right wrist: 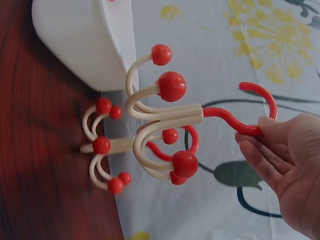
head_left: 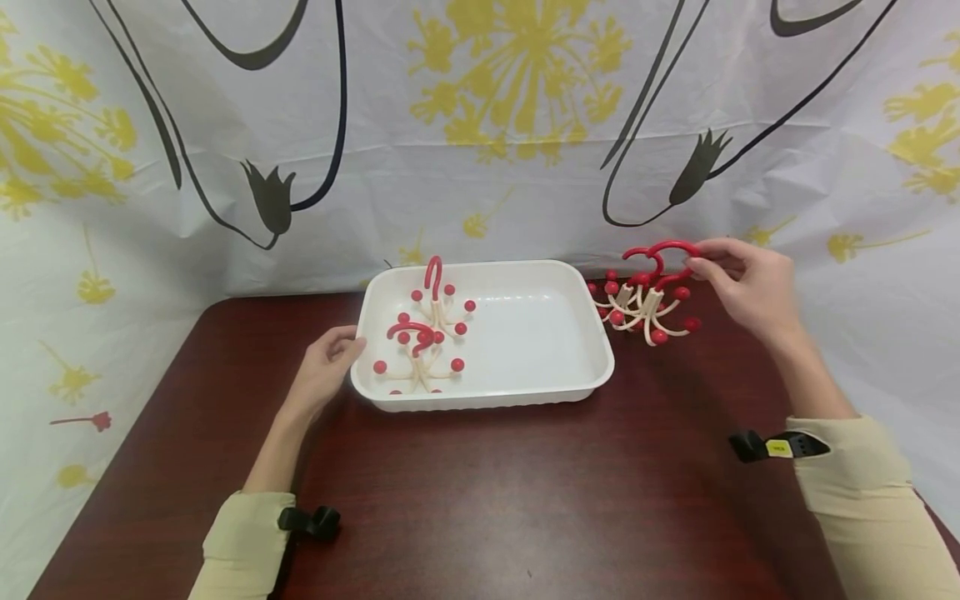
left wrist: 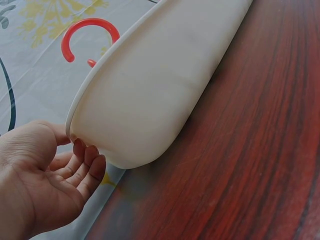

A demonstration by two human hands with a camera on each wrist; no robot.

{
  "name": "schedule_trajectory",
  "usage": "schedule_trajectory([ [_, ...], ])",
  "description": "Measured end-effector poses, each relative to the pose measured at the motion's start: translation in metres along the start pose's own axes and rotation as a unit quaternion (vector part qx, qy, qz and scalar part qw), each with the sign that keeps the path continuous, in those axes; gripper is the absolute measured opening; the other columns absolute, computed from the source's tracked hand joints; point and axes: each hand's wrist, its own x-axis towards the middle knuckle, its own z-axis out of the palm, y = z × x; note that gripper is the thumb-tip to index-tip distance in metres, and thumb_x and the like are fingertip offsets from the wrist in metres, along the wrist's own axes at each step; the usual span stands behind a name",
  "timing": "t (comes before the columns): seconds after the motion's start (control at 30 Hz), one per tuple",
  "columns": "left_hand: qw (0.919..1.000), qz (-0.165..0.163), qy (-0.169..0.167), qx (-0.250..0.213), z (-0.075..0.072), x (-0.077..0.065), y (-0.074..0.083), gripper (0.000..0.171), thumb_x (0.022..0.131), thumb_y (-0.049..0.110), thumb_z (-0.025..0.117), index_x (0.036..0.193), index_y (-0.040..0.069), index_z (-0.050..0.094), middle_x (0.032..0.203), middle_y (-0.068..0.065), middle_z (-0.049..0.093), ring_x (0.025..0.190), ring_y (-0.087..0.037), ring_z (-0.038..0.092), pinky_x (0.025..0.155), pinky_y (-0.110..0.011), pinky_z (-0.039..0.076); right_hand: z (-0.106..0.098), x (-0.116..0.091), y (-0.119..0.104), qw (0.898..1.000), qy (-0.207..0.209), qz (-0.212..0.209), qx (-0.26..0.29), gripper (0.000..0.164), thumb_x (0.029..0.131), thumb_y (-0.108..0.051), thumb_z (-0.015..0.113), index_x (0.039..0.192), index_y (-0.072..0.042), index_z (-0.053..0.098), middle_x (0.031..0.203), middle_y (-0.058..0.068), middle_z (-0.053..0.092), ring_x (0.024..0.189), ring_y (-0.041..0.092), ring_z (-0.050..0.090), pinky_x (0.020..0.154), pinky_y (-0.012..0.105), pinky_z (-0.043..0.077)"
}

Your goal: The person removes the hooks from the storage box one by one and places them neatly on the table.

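My right hand (head_left: 761, 283) pinches the red hook of a multi-hook hanger (right wrist: 182, 115), which has cream curved arms tipped with red balls. The held hanger hangs over the table just right of a white plastic tray (head_left: 532, 325). Behind it stands another hanger (right wrist: 117, 145) of the same kind, partly covered by it in the head view. My left hand (head_left: 322, 367) grips the tray's left end, thumb at the rim and fingertips against the outer wall. Inside the tray's left half are two more hangers, one at the back (head_left: 436, 310) and one in front (head_left: 418, 367).
The tray sits on a dark reddish-brown wooden table (head_left: 510, 492). A white cloth (head_left: 480, 200) printed with yellow flowers and dark stems hangs behind the table and along its sides. Black straps (head_left: 309, 522) with small devices are on both wrists.
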Motion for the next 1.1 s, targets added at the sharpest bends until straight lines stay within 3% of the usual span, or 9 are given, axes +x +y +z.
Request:
schedule_trajectory([
  [0.23, 1.0, 0.001, 0.003, 0.003, 0.0, 0.0, 0.0, 0.053, 0.104, 0.037, 0.056, 0.145, 0.005, 0.047, 0.124, -0.022, 0.061, 0.113, -0.033, 0.063, 0.085, -0.02, 0.05, -0.015, -0.001, 0.014, 0.999, 0.017, 0.013, -0.029, 0.021, 0.085, 0.002, 0.078, 0.105, 0.008, 0.074, 0.079, -0.044, 0.056, 0.069, -0.023, 0.057, 0.064, 0.002, 0.042],
  [0.57, 1.0, 0.0, 0.001, -0.001, 0.0, 0.001, -0.001, 0.055, 0.103, 0.039, 0.057, 0.145, 0.005, 0.047, 0.123, -0.022, 0.062, 0.112, -0.033, 0.063, 0.083, -0.018, 0.05, -0.032, -0.002, 0.031, 0.997, 0.012, 0.051, -0.049, 0.02, 0.089, -0.001, 0.075, 0.105, 0.009, 0.072, 0.075, -0.042, 0.056, 0.067, -0.022, 0.057, 0.057, 0.004, 0.04],
  [0.73, 1.0, 0.002, 0.0, -0.002, 0.0, 0.001, 0.0, 0.054, 0.104, 0.038, 0.057, 0.145, 0.005, 0.048, 0.123, -0.022, 0.062, 0.111, -0.032, 0.064, 0.083, -0.018, 0.05, -0.037, -0.001, 0.042, 0.994, 0.015, 0.068, -0.083, 0.023, 0.091, -0.006, 0.073, 0.107, 0.01, 0.071, 0.073, -0.048, 0.049, 0.067, -0.027, 0.051, 0.063, 0.001, 0.038],
  [1.1, 1.0, -0.001, 0.004, -0.004, 0.001, 0.001, 0.0, 0.053, 0.104, 0.039, 0.057, 0.144, 0.005, 0.049, 0.122, -0.021, 0.062, 0.11, -0.031, 0.064, 0.083, -0.018, 0.05, -0.037, 0.002, 0.064, 0.989, 0.04, 0.11, -0.092, 0.024, 0.094, -0.006, 0.068, 0.11, 0.012, 0.069, 0.068, -0.047, 0.046, 0.063, -0.026, 0.049, 0.061, 0.001, 0.038],
])
